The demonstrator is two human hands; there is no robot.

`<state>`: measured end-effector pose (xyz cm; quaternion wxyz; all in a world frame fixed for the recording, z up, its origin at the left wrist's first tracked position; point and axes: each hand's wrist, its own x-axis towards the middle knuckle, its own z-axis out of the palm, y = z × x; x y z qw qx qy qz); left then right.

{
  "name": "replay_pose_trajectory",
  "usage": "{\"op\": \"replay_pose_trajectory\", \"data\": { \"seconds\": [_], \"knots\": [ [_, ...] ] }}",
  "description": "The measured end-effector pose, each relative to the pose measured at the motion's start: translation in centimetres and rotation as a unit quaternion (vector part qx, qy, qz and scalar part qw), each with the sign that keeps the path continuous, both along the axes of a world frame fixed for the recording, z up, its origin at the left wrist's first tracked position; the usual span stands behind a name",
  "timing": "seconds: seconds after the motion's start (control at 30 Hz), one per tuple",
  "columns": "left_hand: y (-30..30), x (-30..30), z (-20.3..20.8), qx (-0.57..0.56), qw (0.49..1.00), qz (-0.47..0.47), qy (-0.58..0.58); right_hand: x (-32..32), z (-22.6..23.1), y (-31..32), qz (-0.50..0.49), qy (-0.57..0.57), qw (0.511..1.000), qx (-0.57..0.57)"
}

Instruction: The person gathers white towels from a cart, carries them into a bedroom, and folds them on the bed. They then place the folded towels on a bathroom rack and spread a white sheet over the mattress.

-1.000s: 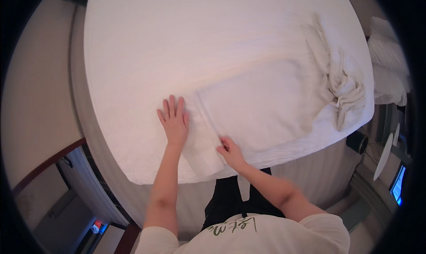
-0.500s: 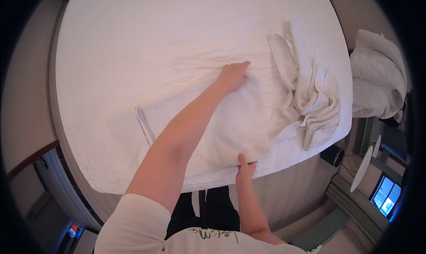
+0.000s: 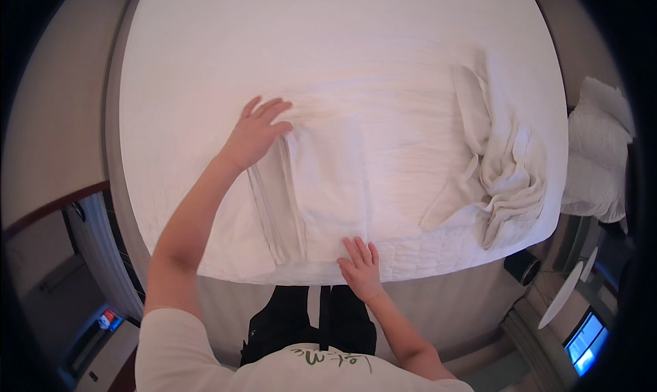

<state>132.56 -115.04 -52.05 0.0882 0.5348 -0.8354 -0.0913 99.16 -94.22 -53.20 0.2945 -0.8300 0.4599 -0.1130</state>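
A white cloth (image 3: 330,176), folded in layers into a narrow strip, lies on the near part of the white-covered bed (image 3: 205,57). My left hand (image 3: 254,133) is at the strip's far left corner, its fingers apart and its thumb beside the upper fold. At the near right corner, my right hand (image 3: 361,267) rests by the bed's edge with fingers spread. Neither hand appears to grip the fabric. To the right sits a loose, crumpled off-white cloth (image 3: 510,176), gathered in ridges. Whether it is joined to the folded one cannot be made out.
White bedding (image 3: 597,149) is heaped beyond the bed's right side. Below that stand a dark green bin (image 3: 522,267) and a round white tabletop (image 3: 568,296). A glowing window (image 3: 586,343) shows at lower right, and a wooden rail (image 3: 55,206) at left.
The cloth's right part has been folded over to the left, making it narrower. My left hand has moved left, and my right hand has let go of the near corner and spread its fingers.
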Motion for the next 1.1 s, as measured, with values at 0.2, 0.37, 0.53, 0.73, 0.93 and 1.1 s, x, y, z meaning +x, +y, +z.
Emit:
{"op": "replay_pose_trajectory", "data": {
  "seconds": [0.2, 0.37, 0.53, 0.73, 0.93, 1.1],
  "knots": [
    [17.4, 6.1, -2.8, 0.003, 0.794, 0.572, 0.208, -2.5, -0.7, -3.2, -0.189, -0.119, 0.967, 0.119],
    [27.2, 4.8, -3.5, 0.347, 0.501, 0.576, 0.545, -0.4, -4.2, -8.6, -0.285, -0.216, 0.843, 0.402],
    [24.5, 1.1, 1.6, 0.212, 0.662, 0.544, 0.47, 6.3, 2.4, -7.1, -0.177, 0.02, 0.949, 0.26],
    [23.0, -4.5, 12.4, 0.141, 0.723, 0.522, 0.43, 18.4, 14.8, -4.3, -0.007, 0.002, 0.998, 0.064],
    [27.2, 2.5, 12.5, -0.071, 0.506, 0.586, 0.629, 29.2, 17.9, -3.4, 0.243, -0.076, 0.963, -0.09],
    [32.7, 12.0, 2.5, 0.014, 0.264, 0.674, 0.689, 38.6, 8.7, 1.4, 0.42, 0.021, 0.902, -0.101]
  ]
}}
